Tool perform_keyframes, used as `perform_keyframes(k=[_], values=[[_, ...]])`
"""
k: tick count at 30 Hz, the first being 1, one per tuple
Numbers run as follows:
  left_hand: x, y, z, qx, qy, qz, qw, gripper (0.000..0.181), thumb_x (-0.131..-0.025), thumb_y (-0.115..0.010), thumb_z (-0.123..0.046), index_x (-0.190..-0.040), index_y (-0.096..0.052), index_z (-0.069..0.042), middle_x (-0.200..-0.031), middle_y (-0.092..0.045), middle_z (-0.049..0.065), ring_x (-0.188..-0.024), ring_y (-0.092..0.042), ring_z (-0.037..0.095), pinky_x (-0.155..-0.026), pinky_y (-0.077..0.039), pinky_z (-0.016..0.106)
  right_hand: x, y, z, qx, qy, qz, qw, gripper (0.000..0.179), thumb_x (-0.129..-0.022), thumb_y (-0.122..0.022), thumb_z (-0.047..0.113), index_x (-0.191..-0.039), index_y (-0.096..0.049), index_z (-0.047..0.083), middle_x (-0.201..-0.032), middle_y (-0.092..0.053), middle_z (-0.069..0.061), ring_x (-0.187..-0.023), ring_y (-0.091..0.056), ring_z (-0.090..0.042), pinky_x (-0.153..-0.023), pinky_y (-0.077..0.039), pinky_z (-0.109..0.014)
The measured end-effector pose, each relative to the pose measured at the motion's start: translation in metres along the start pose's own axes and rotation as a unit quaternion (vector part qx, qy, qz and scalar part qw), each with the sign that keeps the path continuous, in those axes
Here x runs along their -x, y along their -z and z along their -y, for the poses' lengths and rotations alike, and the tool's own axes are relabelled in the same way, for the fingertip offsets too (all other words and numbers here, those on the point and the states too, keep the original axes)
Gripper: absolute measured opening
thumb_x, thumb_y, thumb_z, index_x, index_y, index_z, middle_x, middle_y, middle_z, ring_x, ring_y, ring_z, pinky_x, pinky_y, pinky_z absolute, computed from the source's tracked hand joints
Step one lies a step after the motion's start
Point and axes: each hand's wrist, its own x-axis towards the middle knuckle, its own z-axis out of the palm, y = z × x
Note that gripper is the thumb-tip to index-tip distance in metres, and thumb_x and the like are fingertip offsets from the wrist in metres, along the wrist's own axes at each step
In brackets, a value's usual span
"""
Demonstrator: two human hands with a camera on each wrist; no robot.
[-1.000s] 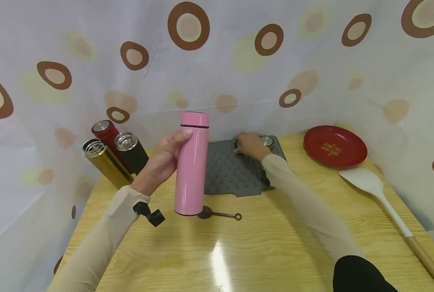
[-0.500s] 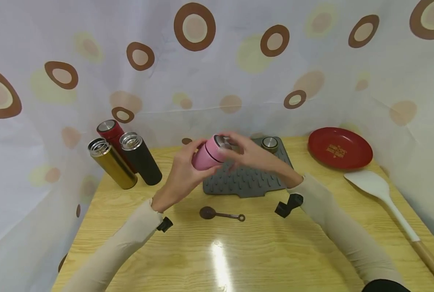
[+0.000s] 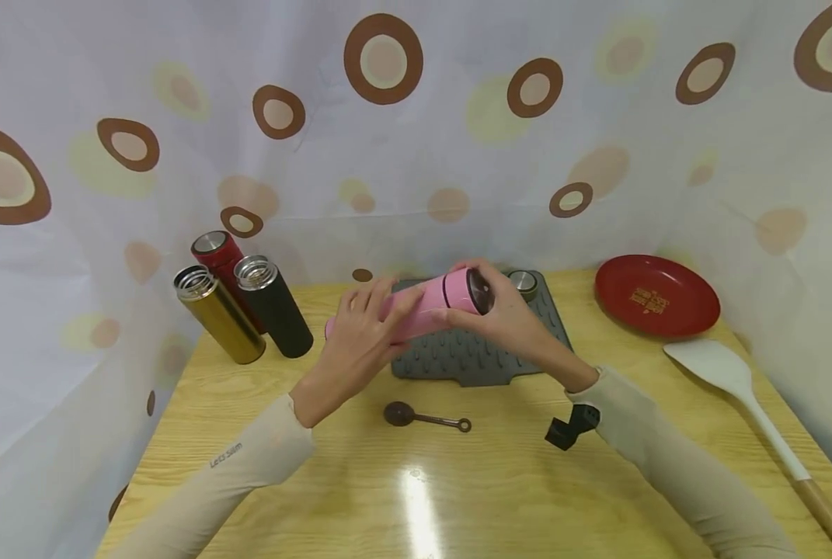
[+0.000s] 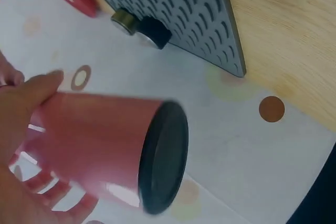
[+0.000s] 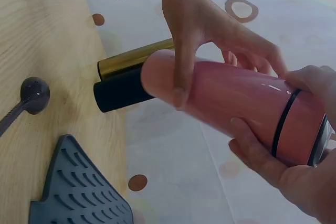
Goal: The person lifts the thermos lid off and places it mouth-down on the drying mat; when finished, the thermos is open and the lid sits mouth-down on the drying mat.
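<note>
My left hand (image 3: 360,330) grips the body of a pink thermos (image 3: 427,307), which lies nearly level above the table with its lid to the right. My right hand (image 3: 509,314) holds the thermos by its pink lid (image 5: 303,132), its thumb and fingers on opposite sides. A black line rings the joint between lid and body. In the left wrist view the dark base (image 4: 165,158) of the thermos faces the camera. Behind the hands lies a grey studded mat (image 3: 468,361). A gold lid (image 4: 125,22) and a black lid (image 4: 154,32) stand on it.
At left stand a lidless gold thermos (image 3: 227,322), a lidless black thermos (image 3: 276,310) and a red thermos (image 3: 227,256) with its lid on. A brown spoon (image 3: 399,414) lies in front of the mat. To the right are a red plate (image 3: 656,295) and a white spatula (image 3: 716,369).
My right hand has left the lids on the mat and come over to the pink thermos's lid. My left hand has tipped the thermos from upright to nearly level.
</note>
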Motion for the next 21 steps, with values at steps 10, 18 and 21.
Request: perform_keyframes(k=[10, 18, 21], values=[[0.002, -0.009, -0.013, 0.034, 0.015, -0.056, 0.9978, 0.083, -0.079, -0.092, -0.01, -0.15, -0.05, -0.016, -0.132, -0.057, 0.024, -0.117, -0.059, 0.041, -0.091, -0.051, 0.054, 0.002, 0.012, -0.003, -0.131, -0.112, 0.066, 0.9829, 0.059, -0.109, -0.055, 0.038, -0.154, -0.033, 0.006, -0.136, -0.05, -0.027, -0.096, -0.073, -0.036, -0.077, -0.064, -0.049], [0.004, -0.012, -0.009, 0.039, 0.011, -0.039, 0.9984, 0.079, -0.081, -0.079, 0.009, -0.148, -0.054, -0.025, -0.133, -0.056, 0.021, -0.123, -0.057, 0.042, -0.098, -0.045, 0.063, 0.005, 0.017, -0.011, -0.154, -0.199, 0.1, 0.9627, 0.061, -0.109, -0.054, 0.042, -0.147, -0.035, -0.001, -0.121, -0.058, -0.026, -0.087, -0.075, -0.029, -0.073, -0.065, -0.048], [0.005, -0.01, -0.01, 0.04, 0.011, -0.023, 0.9989, 0.074, -0.084, -0.081, 0.003, -0.148, -0.054, -0.023, -0.134, -0.056, 0.021, -0.123, -0.057, 0.04, -0.096, -0.047, 0.061, 0.012, 0.015, -0.015, -0.15, -0.16, 0.075, 0.9728, 0.056, -0.107, -0.059, 0.034, -0.148, -0.039, 0.001, -0.122, -0.058, -0.022, -0.082, -0.074, -0.029, -0.071, -0.064, -0.048]])
